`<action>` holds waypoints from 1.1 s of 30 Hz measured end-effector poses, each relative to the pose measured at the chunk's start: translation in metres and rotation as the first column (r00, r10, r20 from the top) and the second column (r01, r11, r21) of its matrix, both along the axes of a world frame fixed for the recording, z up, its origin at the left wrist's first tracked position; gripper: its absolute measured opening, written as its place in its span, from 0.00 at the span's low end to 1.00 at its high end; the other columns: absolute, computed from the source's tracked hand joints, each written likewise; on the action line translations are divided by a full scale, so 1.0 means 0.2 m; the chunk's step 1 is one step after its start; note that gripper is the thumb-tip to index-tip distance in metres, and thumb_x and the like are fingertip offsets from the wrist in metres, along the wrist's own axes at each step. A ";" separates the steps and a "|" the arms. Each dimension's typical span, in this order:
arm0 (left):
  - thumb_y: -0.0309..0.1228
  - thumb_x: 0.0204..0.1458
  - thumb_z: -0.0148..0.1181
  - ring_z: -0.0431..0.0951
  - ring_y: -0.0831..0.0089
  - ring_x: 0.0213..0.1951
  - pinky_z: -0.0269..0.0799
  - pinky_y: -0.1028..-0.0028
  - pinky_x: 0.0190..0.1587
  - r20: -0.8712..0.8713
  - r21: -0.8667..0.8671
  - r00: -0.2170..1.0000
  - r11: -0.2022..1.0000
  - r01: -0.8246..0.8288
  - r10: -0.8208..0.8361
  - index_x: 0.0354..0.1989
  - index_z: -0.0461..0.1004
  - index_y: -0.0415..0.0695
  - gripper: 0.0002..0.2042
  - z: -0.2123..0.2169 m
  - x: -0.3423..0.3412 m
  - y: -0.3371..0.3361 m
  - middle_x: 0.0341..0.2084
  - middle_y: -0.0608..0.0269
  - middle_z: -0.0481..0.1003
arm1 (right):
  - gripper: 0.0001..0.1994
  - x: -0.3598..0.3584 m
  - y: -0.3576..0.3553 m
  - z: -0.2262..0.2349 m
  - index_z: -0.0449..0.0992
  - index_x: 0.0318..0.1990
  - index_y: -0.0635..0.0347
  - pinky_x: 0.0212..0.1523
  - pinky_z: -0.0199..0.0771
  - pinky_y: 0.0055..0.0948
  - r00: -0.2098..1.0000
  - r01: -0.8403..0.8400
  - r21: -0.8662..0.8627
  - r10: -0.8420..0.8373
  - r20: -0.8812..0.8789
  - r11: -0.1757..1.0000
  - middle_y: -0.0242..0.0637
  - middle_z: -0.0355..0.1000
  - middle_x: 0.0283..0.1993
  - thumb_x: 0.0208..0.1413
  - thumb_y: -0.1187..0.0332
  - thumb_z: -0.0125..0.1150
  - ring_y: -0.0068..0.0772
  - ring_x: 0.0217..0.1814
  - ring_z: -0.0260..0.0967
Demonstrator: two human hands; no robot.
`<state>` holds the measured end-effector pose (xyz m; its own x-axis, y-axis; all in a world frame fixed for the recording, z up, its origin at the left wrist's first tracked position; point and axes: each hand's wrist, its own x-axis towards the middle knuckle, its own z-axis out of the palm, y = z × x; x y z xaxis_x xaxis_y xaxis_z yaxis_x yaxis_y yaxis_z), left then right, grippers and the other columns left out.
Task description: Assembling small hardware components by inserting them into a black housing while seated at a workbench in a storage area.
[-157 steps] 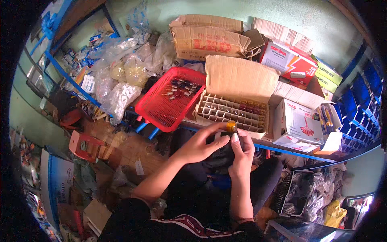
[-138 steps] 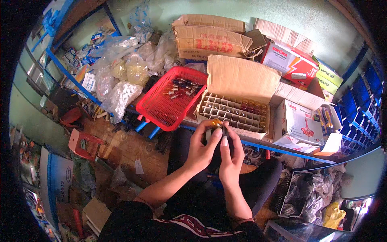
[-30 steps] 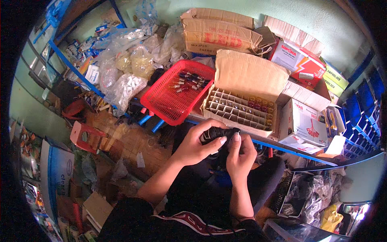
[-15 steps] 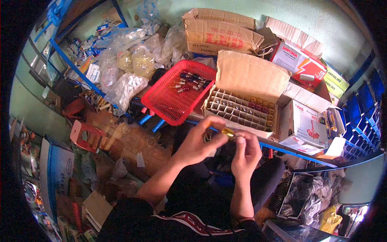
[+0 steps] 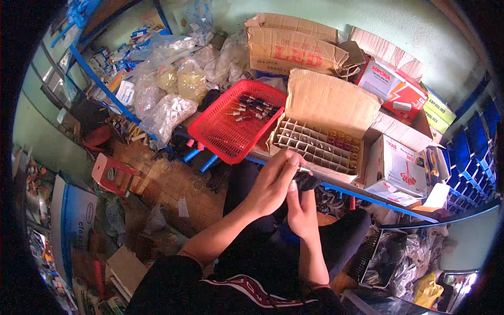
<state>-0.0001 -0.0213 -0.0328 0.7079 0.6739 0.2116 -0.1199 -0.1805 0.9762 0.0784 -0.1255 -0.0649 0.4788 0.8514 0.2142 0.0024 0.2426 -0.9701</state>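
Observation:
Both hands meet in front of the divided cardboard box. My left hand (image 5: pixel 274 181) is closed in a pinch around a small bulb (image 5: pixel 304 169); its pale metal end shows and its glass is hidden by the fingers. My right hand (image 5: pixel 303 212) is closed around a black piece (image 5: pixel 306 182), too unclear to name, right below the bulb's metal end. Behind them, the open cardboard box (image 5: pixel 336 176) has card cells, with yellow and red bulbs (image 5: pixel 344 143) standing in those at the right. A red plastic basket (image 5: pixel 211 143) to its left holds several small dark-and-metal bulbs (image 5: pixel 253 108).
A blue-edged bench (image 5: pixel 378 203) carries the boxes. Clear plastic bags (image 5: pixel 169 113) of small parts crowd its left side. A white-and-red carton (image 5: pixel 400 163) stands right of the divided box, with blue bins (image 5: pixel 472 152) beyond. A red stool (image 5: pixel 111 176) stands at left.
The yellow bulb has been turned, so its metal end now shows. A black piece has come into view in my right hand, which has moved left. The view has shifted slightly.

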 end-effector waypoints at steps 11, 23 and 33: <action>0.35 0.57 0.74 0.86 0.63 0.34 0.80 0.67 0.38 -0.158 0.700 0.799 0.637 -0.324 0.580 0.46 0.73 0.42 0.17 0.36 -0.11 0.43 0.34 0.51 0.84 | 0.20 0.14 -0.05 0.05 0.70 0.69 0.69 0.72 0.61 0.31 0.959 0.273 0.064 -0.266 -0.101 0.960 0.41 0.74 0.66 0.74 0.70 0.56 0.31 0.68 0.68; 0.22 0.48 0.66 0.79 0.51 0.51 0.73 0.56 0.56 -0.482 0.876 0.813 0.208 0.436 0.326 0.49 0.80 0.41 0.17 -0.02 -0.04 0.94 0.43 0.53 0.80 | 0.20 0.34 -0.16 -0.09 0.74 0.67 0.66 0.64 0.67 0.30 0.763 0.646 -0.020 -0.645 0.047 0.763 0.38 0.75 0.60 0.74 0.64 0.57 0.27 0.61 0.69; 0.15 0.47 0.63 0.78 0.47 0.52 0.74 0.54 0.55 -0.519 0.845 0.831 0.268 0.463 0.201 0.52 0.76 0.40 0.21 0.04 -0.03 0.99 0.45 0.49 0.78 | 0.23 0.41 -0.18 -0.09 0.70 0.68 0.67 0.54 0.86 0.38 0.712 0.697 0.094 -0.672 -0.203 0.711 0.43 0.71 0.60 0.72 0.62 0.53 0.36 0.61 0.77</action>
